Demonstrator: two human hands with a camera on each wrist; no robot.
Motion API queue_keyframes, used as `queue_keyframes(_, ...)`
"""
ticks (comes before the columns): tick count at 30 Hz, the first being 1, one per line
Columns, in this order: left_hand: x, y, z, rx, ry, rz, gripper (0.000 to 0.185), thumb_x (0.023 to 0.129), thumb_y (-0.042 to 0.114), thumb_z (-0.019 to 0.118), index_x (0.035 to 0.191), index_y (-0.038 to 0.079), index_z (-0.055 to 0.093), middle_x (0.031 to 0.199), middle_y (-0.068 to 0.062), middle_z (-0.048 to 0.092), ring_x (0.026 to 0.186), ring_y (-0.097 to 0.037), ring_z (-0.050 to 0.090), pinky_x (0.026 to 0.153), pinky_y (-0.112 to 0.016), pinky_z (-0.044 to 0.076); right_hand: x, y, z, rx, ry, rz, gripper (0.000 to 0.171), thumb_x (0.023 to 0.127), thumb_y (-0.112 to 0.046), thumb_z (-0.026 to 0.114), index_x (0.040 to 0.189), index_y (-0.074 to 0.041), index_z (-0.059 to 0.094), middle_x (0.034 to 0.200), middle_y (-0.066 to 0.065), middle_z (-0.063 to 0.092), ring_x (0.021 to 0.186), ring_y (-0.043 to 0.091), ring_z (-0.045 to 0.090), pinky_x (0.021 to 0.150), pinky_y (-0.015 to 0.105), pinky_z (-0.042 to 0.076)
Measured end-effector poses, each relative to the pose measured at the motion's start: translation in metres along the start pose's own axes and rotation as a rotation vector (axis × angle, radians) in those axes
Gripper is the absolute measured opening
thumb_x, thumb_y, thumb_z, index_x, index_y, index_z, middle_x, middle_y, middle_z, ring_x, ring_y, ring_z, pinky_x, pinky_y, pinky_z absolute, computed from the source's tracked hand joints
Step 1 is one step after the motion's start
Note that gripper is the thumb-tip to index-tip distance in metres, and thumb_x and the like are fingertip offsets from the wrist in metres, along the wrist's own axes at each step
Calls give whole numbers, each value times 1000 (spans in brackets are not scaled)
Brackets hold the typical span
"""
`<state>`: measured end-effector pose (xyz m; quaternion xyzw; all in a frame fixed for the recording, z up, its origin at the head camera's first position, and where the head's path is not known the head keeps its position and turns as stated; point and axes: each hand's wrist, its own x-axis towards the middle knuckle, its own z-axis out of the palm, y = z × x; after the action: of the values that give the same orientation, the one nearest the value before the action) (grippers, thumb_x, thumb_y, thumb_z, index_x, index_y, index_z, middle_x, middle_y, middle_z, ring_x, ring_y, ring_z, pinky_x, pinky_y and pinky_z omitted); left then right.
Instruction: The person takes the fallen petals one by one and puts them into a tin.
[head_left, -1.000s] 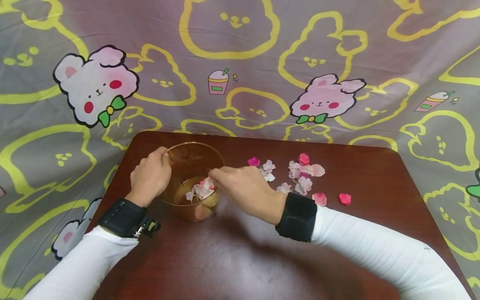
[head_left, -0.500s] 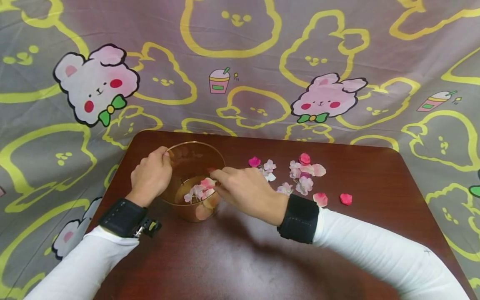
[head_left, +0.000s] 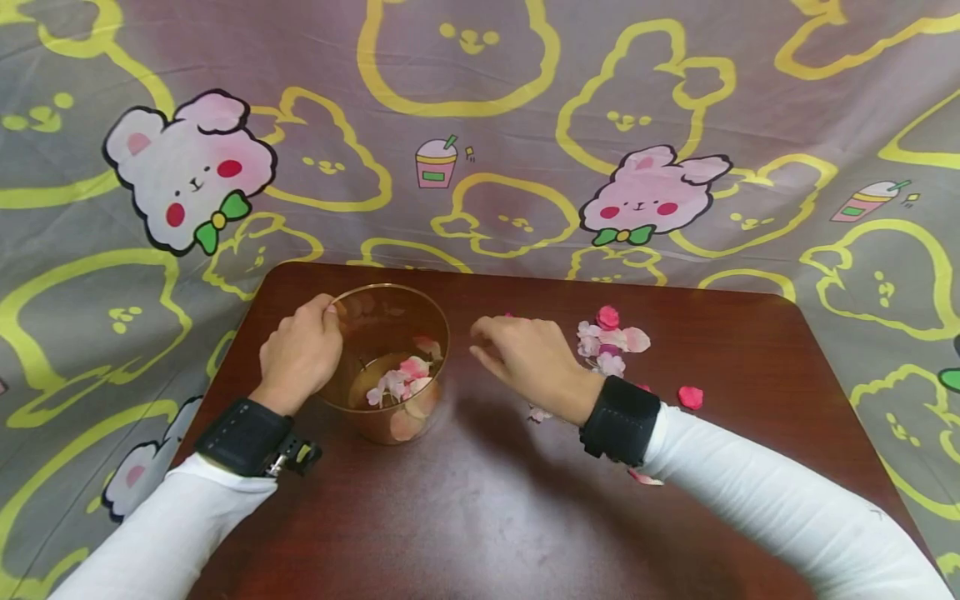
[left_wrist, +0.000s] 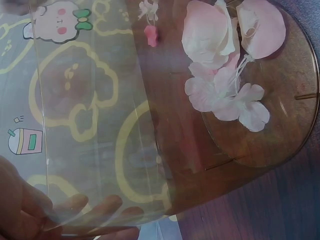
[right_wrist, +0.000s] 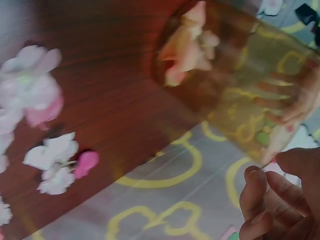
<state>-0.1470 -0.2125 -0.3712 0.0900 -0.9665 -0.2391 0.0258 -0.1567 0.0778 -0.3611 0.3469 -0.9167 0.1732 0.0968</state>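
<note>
A clear amber plastic cup (head_left: pixel 390 358) stands on the left of the dark wooden table (head_left: pixel 480 500). My left hand (head_left: pixel 300 354) grips its left wall, and its fingers (left_wrist: pixel 95 207) show through the plastic. Pink and white cloth petals (head_left: pixel 397 383) lie in the cup's bottom, also seen as petals (left_wrist: pixel 225 85) and petals (right_wrist: pixel 190 45). My right hand (head_left: pixel 525 358) hovers just right of the cup with loosely curled fingers (right_wrist: pixel 275 200) and nothing in them. It is above the near edge of a scatter of loose petals (head_left: pixel 611 342).
A red petal (head_left: pixel 690 397) lies further right, and single petals lie near my right wrist (head_left: pixel 538 412) and under my sleeve (head_left: pixel 645 477). White and pink blossoms (right_wrist: pixel 52 162) lie on the wood. A cartoon-print cloth (head_left: pixel 480 125) hangs behind the table.
My right hand has drawn back out of the cup and moved right, towards the loose petals. More petals now lie in the cup. The left hand has kept its hold.
</note>
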Motion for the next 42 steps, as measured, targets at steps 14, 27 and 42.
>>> queue_keyframes(14,0,-1,1,-1,-4,-6,44,110,29,26,138,9,52,126,-29,64,109,-53,63,76,-63,46,-8,49,12,-57,-52,126,20,93,-24,72,106,-9,73,93,3,77,75,18,70,53,26,45)
queue_keyframes(27,1,-2,1,4,-9,4,45,110,29,26,140,8,51,127,-28,64,109,-53,63,75,-62,46,-12,101,13,-85,-70,288,17,94,-20,68,105,-8,72,83,6,73,70,22,65,62,41,54)
queue_keyframes(42,1,-2,1,5,-5,-5,45,109,30,25,140,10,51,129,-28,63,112,-54,62,79,-65,46,-23,163,7,-133,-114,498,11,94,-9,61,100,-5,69,91,13,73,81,32,68,70,49,53)
